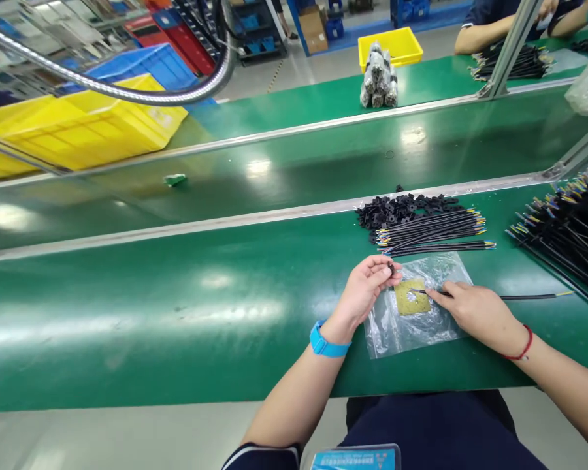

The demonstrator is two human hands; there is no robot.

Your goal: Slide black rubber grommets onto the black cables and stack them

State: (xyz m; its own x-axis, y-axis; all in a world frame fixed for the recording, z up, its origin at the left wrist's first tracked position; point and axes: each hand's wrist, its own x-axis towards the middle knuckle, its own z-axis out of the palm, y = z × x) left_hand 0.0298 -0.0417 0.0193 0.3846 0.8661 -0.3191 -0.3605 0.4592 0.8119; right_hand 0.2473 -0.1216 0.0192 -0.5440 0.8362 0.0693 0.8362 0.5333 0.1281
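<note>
My left hand (365, 287) pinches a small black part (391, 268) between thumb and fingers, above the left edge of a clear plastic bag (392, 329). On the bag lies a yellowish square pad (402, 301) with a pale spot in its middle. My right hand (477, 310) holds a black cable (529, 297) near one end. That stripped end points left over the pad, and the rest of the cable stretches right, past the hand, to a yellow-tipped end.
Behind the bag are a row of black cables (431, 234) and a heap of small black parts (402, 210). A large cable bundle (573, 228) lies at the right. Metal rails (274, 214) cross the green bench (151, 313). A person (490, 29) sits across, beyond wrapped bundles (378, 78).
</note>
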